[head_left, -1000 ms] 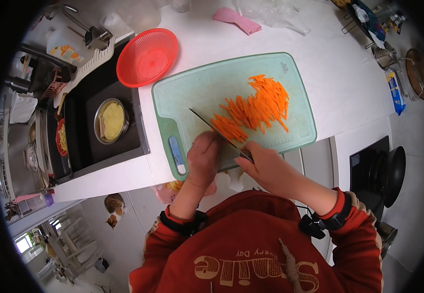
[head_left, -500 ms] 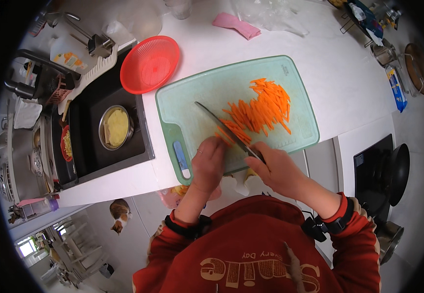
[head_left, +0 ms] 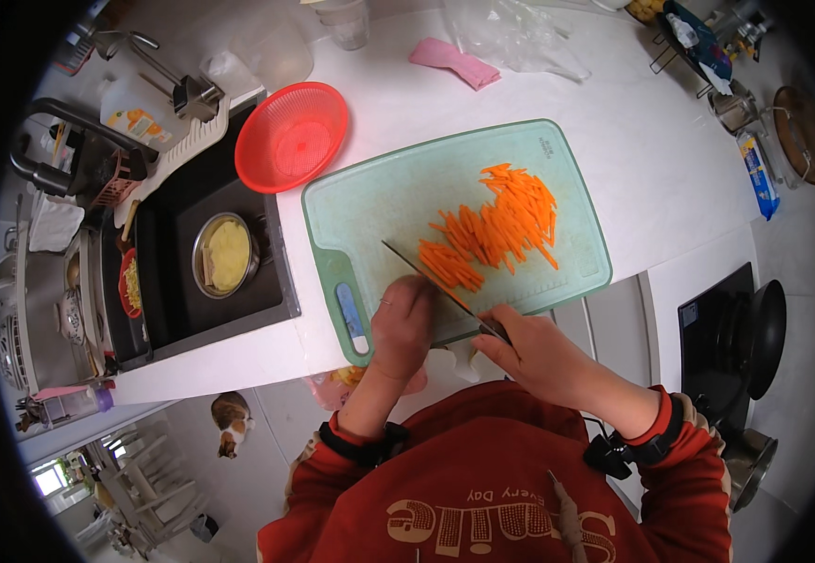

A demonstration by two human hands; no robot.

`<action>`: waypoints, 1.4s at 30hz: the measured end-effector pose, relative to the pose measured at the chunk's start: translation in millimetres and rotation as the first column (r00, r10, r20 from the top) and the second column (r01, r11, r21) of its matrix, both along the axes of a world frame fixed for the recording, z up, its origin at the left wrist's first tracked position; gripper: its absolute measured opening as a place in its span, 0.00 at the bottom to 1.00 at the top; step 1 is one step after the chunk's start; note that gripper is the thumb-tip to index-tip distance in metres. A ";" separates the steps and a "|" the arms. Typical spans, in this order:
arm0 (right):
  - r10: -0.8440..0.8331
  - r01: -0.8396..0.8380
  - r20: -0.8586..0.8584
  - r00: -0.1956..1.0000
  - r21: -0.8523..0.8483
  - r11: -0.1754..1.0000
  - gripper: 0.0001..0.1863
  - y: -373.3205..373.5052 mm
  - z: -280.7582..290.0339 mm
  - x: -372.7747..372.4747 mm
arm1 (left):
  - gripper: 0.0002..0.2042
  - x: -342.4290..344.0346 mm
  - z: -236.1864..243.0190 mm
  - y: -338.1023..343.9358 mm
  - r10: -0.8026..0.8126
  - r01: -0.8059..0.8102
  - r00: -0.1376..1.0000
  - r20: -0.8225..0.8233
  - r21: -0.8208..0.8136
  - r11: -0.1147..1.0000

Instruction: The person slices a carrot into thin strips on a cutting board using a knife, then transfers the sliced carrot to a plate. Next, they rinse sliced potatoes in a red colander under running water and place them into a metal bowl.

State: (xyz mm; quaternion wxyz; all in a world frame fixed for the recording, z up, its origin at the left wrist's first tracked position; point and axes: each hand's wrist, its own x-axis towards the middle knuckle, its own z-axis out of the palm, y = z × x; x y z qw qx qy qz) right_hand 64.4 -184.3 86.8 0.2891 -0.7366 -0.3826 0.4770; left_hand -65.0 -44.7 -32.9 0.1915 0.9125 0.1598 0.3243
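My right hand (head_left: 525,352) grips a kitchen knife (head_left: 440,287) by its handle. The blade stands on edge, slanting up and left across the near part of a pale green cutting board (head_left: 379,202). Close against the blade's left side, my left hand (head_left: 403,324) has its fingers curled down on a carrot piece, almost all hidden beneath them. A little orange shows along the blade. Thin carrot strips (head_left: 496,225) lie in a loose curved pile to the right of the knife.
Left of the board is a dark sink (head_left: 168,281) holding a metal bowl (head_left: 255,253) of pale yellow slices. A red plastic basket (head_left: 290,136) touches the board's far left corner. A pink cloth (head_left: 454,61) lies behind; a cat (head_left: 231,418) sits on the floor.
The knife has come down more upright beside my left fingers, and its tip sits lower. A group of strips now lies apart on the blade's right. The whole view has shifted slightly.
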 end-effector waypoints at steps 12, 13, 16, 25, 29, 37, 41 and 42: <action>-0.001 0.001 0.003 1.000 -0.006 1.000 0.21 4.3 1.0 0.5 | 0.12 -0.4 -0.6 0.6 -0.017 0.018 0.999 0.041 -0.019 1.000; 0.004 -0.004 0.001 1.000 -0.007 1.000 0.21 4.7 0.7 0.4 | 0.12 -0.6 -0.7 0.7 -0.020 0.021 0.999 0.045 -0.015 1.000; 0.017 -0.018 -0.010 1.000 -0.031 0.999 0.21 6.6 1.2 2.4 | 0.13 -1.0 -0.3 0.8 -0.021 0.021 0.999 0.038 -0.013 1.000; 0.011 -0.011 -0.012 1.000 -0.023 1.000 0.21 9.9 -5.1 5.8 | 0.14 -1.3 0.2 1.9 -0.037 0.037 0.999 0.027 -0.026 0.999; -0.025 0.024 0.008 1.000 0.055 0.998 0.20 18.4 -27.3 -1.3 | 0.13 -3.4 -2.9 2.1 -0.040 0.041 0.998 0.041 -0.030 0.999; -0.165 0.172 -0.160 0.973 0.027 0.985 0.19 21.1 -27.0 12.7 | 0.10 0.9 -0.7 1.3 0.062 -0.044 0.993 0.104 -0.170 0.985; -0.122 0.124 -0.022 0.992 0.220 0.968 0.18 15.9 -26.1 8.7 | 0.09 0.3 4.1 -2.3 0.194 -0.140 0.972 0.131 -0.338 0.931; -0.121 0.135 -0.088 0.989 0.178 0.975 0.18 13.0 -26.0 6.6 | 0.09 -0.5 5.1 -4.2 0.232 -0.167 0.964 0.133 -0.376 0.912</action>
